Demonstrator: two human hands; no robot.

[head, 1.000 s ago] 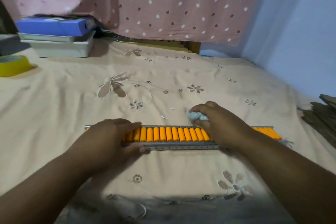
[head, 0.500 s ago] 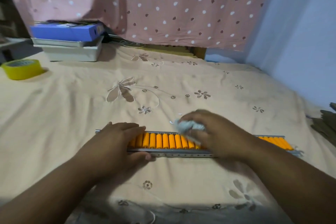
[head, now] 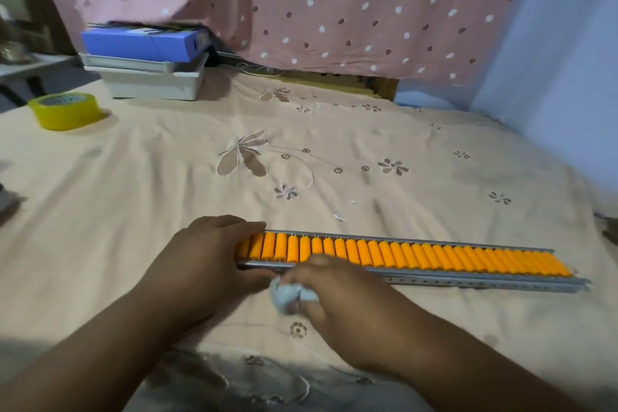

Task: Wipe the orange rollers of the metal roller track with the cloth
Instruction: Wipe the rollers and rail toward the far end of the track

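The metal roller track (head: 468, 273) lies lengthwise across the bed (head: 368, 160) just in front of the person, so both hands reach it easily; the left hand (head: 204, 257) lies flat over the track's left end, fingers spread and holding nothing, probably to pin it against sliding; the right hand (head: 337, 294) is curled tight round the bunched cloth (head: 286, 294), which sits at the near rail just beside the left hand, off the orange rollers (head: 418, 254); most rollers to the right lie uncovered.
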